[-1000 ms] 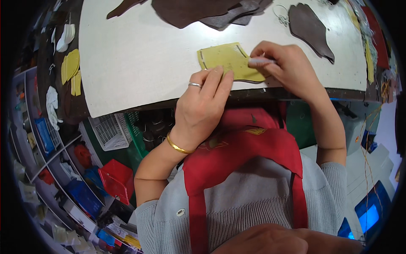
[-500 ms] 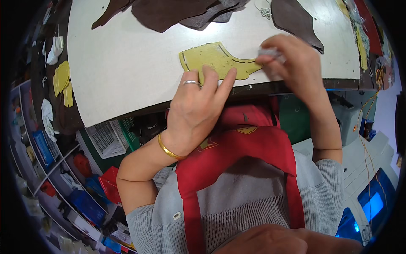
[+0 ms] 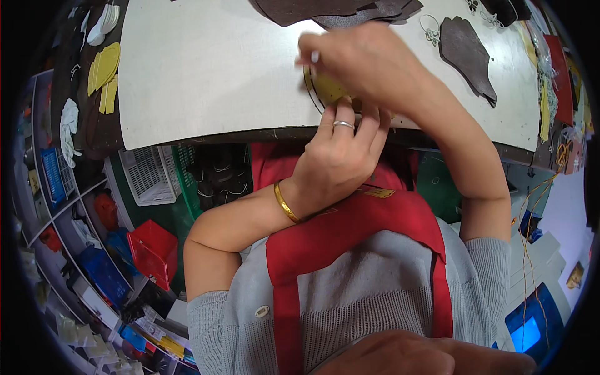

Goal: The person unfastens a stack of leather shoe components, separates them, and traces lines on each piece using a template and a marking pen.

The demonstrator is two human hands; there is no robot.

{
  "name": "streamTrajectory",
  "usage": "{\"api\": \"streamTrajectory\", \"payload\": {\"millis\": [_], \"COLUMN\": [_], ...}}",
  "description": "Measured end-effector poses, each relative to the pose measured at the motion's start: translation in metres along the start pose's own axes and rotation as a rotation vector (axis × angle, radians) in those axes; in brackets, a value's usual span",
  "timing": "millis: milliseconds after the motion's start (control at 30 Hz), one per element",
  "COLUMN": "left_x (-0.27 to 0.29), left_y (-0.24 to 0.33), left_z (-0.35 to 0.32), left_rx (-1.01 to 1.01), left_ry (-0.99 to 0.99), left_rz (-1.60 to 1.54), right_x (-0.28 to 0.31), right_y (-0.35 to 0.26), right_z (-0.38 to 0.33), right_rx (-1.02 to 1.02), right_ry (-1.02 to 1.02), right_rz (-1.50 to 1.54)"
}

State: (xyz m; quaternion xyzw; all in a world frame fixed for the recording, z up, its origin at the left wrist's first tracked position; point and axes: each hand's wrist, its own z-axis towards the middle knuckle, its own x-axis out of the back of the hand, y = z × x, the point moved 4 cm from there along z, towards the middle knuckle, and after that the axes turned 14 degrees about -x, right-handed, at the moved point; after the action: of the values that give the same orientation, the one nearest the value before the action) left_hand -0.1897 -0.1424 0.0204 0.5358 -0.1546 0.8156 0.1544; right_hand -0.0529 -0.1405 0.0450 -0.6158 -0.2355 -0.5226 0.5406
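Note:
My left hand (image 3: 340, 147) lies with its fingers stretched out on a yellow pattern template (image 3: 327, 89) near the table's front edge. A ring and a gold bangle are on that hand and wrist. Across the template reaches my right hand (image 3: 362, 59), blurred by motion, its fingers closed around something small with a whitish tip (image 3: 314, 57). The kind of that thing cannot be made out. Most of the template is hidden under both hands; its left rim shows a dark outline.
Dark brown leather pieces (image 3: 306, 11) are stacked at the far edge of the white tabletop (image 3: 206, 69). More leather (image 3: 465, 53) lies at the right, beside loose thread (image 3: 430, 31). Yellow templates (image 3: 104, 67) lie at the left. A white basket (image 3: 149, 176) stands below the table.
My right hand has swung left from the template's narrow right end over to its left side. The view has shifted, and my left hand still rests on the template.

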Motion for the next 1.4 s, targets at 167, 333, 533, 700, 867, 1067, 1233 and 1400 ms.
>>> {"api": "streamTrajectory", "payload": {"millis": [167, 333, 533, 700, 867, 1067, 1233, 1400], "left_x": [0.007, 0.005, 0.003, 0.001, 0.001, 0.005, -0.004, -0.001], "left_y": [-0.006, -0.004, -0.008, -0.009, -0.015, -0.029, -0.114, -0.084], "left_z": [0.010, 0.015, 0.014, 0.018, 0.017, 0.015, 0.020, 0.005], "left_rx": [0.044, 0.049, 0.045, 0.029, 0.030, 0.015, 0.279, 0.120], "left_ry": [-0.054, -0.045, -0.075, -0.097, 0.012, 0.039, 0.141, 0.024], "left_rz": [0.047, 0.055, 0.022, 0.095, 0.052, -0.094, 0.041, -0.124], "right_x": [0.026, 0.020, 0.037, 0.052, 0.051, 0.033, 0.081, 0.106], "right_y": [0.027, 0.046, 0.031, 0.052, 0.047, 0.046, 0.139, 0.156], "right_z": [-0.018, -0.045, -0.091, -0.114, -0.086, -0.087, -0.141, -0.165], "right_rx": [-0.206, -0.302, -0.242, -0.403, -0.447, -0.405, -0.944, -0.841], "right_ry": [0.139, 0.174, 0.206, 0.090, 0.159, -0.032, 0.117, 0.560], "right_rz": [0.167, 0.120, -0.075, -0.059, 0.435, 0.120, 0.460, 0.483]}}
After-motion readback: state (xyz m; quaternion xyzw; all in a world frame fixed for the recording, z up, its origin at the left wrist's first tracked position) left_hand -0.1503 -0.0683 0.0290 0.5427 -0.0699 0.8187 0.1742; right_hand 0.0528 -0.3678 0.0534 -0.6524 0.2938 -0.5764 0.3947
